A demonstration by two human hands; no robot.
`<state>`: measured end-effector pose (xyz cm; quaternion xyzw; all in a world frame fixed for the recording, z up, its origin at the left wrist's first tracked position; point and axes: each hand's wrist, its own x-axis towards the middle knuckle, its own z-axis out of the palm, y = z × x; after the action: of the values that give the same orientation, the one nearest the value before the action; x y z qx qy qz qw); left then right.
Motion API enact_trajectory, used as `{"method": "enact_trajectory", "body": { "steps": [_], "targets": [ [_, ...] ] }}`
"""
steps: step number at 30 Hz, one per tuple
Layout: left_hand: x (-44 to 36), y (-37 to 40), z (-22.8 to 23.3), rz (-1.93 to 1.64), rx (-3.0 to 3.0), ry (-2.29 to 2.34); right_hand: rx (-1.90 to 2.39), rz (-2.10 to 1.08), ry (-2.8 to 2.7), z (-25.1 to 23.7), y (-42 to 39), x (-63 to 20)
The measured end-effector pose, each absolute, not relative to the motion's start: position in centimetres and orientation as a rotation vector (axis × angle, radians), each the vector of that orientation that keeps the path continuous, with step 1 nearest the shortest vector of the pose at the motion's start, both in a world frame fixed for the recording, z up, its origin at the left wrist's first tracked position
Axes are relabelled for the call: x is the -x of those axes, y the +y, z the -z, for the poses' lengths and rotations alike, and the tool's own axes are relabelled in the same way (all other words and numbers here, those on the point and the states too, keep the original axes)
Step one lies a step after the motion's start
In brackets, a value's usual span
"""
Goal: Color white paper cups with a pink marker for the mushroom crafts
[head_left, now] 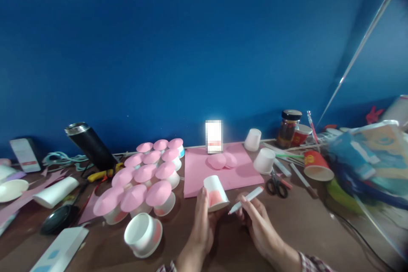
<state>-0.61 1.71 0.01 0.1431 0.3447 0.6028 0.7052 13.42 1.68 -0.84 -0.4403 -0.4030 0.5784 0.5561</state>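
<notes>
Capped cups (145, 180) cluster left of the hands (229, 223); a paper sheet (219, 170) lies just behind them; scissors (276, 185) lie to their right on the desk (306, 229).

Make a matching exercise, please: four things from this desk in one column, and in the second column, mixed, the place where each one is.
Things:
1. small white cup with pink patch
2. white marker
3. scissors
4. black flask

Places:
A. lying flat on the brown table, right of the pink paper sheet
B. in the left hand
C. leaning at the far left, near the blue wall
D. in the right hand

Pairs: 1-B, 2-D, 3-A, 4-C
</notes>
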Motion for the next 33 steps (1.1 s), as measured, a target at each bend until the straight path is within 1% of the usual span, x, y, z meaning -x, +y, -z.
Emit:
{"method": "enact_trajectory", "body": {
  "steps": [13, 19, 26, 33],
  "targets": [
    [0.4, 1.5, -1.1, -1.368, -0.366, 0.779, 1.047, -1.434, -0.940, 2.2, 2.0, -13.7],
    [0.2, 1.8, -0.9, -1.416, -0.387, 0.786, 1.052, -1.451, -0.976, 1.7, 1.9, -13.6],
    [-0.2, 1.3, -1.7, -1.286, -0.413, 0.667, 1.131, -1.432, -0.962, 0.6, 1.7, -13.2],
    [-0.1, 1.5, -1.5, -1.306, -0.457, 0.721, 1.124, -1.467, -0.963, 1.3, 1.9, -13.3]
  ]
}}
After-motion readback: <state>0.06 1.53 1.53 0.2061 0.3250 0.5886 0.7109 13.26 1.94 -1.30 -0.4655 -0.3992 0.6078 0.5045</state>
